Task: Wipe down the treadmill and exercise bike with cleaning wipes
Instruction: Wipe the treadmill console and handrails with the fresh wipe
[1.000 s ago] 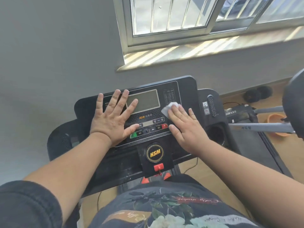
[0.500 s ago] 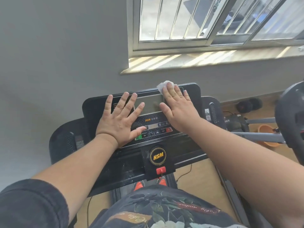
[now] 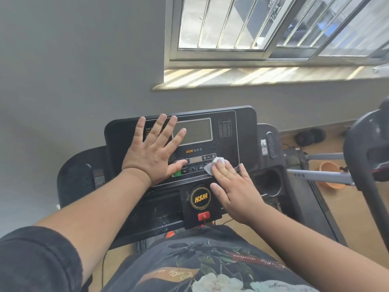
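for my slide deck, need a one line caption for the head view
Right hand presses a white wipe across the treadmill console.

white wipe point(image 3: 212, 165) crumpled flat on the black treadmill console point(image 3: 227, 131) buttons

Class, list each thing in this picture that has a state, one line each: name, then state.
left hand: flat, fingers spread, pressed on the console, empty.
right hand: flat, pressing the wipe on the button row.
wipe: crumpled, partly under the fingers.
display screen: blank, partly covered by left fingertips.
cup holder: looks empty.
window: sliding pane partly open.
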